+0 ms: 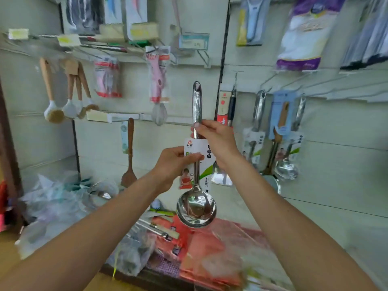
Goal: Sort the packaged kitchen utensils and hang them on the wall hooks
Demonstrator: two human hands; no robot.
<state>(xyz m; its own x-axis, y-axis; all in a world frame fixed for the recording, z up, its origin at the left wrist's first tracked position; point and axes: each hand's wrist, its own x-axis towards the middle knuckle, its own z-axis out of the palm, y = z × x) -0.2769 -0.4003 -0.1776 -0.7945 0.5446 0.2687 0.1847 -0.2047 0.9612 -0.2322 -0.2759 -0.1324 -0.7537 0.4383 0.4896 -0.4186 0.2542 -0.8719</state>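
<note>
A steel ladle [196, 208] with a printed card label [204, 162] is held upright in front of the wall, bowl down, handle hole at the top. My right hand [216, 136] pinches the handle just above the card. My left hand [175, 164] grips the card and shaft from the left. Wall hooks [270, 80] stick out of the panel at upper right. Similar packaged ladles [287, 164] hang on the wall to the right.
Wooden brushes [54, 113] and a wooden spatula [129, 156] hang at left, a pink peeler pack [158, 76] at centre. A low shelf below holds red packages [201, 248] and plastic bags [63, 202] of utensils. A dark post [223, 49] divides the wall panels.
</note>
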